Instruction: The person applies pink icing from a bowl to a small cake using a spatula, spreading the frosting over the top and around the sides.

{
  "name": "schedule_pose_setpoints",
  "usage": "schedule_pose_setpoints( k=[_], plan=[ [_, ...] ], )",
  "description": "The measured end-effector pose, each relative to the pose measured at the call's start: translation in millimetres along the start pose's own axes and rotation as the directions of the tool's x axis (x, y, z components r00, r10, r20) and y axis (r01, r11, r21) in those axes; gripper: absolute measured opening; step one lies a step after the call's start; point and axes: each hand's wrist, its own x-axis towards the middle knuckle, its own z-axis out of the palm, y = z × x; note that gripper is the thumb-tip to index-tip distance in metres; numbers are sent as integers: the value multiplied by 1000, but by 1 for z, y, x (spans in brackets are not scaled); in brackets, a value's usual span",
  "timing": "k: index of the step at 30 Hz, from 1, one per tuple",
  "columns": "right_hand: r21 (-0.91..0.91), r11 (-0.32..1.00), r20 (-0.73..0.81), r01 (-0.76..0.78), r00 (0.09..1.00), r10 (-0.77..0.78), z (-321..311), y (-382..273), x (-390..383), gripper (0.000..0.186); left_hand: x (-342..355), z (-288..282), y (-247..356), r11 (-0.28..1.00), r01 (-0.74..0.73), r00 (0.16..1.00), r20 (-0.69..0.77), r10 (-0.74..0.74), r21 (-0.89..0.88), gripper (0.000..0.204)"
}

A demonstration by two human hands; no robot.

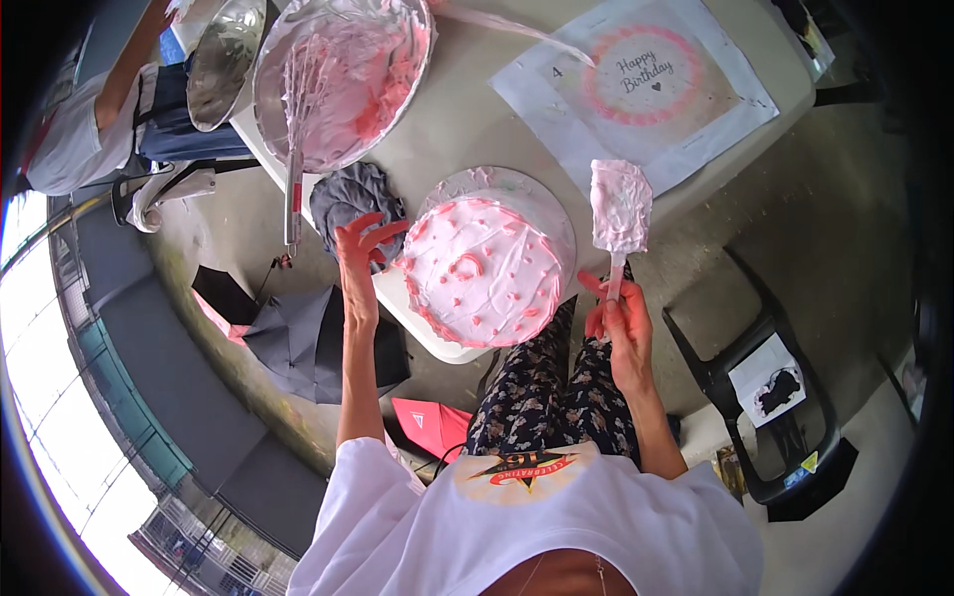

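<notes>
Flanking a round pink-trimmed cake [484,273], the nearer left hand [360,253] spreads loosely, empty; the right hand [623,323] grips a cream-coated spatula [621,209].

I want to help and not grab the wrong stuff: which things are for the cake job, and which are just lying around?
For the job:
cake
frosting-covered spatula in the right hand
frosting bowl
whisk resting in it
sheet with a cake picture, perhaps a guide
grey cloth, perhaps for wiping

Just lying around, it seems:
dark umbrella
black chair
</notes>
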Motion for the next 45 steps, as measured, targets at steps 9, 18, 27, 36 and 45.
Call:
schedule_pose_setpoints(
  k=[9,18,27,36,45],
  plan=[
    [41,999,7,-22,1000,22,-1,-4,1,19,6,-7,-4,996,73,991,109,-78,47,88],
    [-18,1000,12,-6,1000,7,-6,-5,5,19,8,-6,1,996,90,990,107,-89,-8,77],
    [59,997,47,-41,998,38,-2,-12,15,21,-1,-2,17,973,219,971,108,-211,-66,77],
    [-89,996,145,-17,989,30,-14,-44,62,22,-17,-3,6,928,303,951,134,-279,-214,72],
    [-616,726,95,305,944,-316,-31,-62,50,24,-26,-5,-7,911,285,958,108,-265,-298,66]
  ],
)
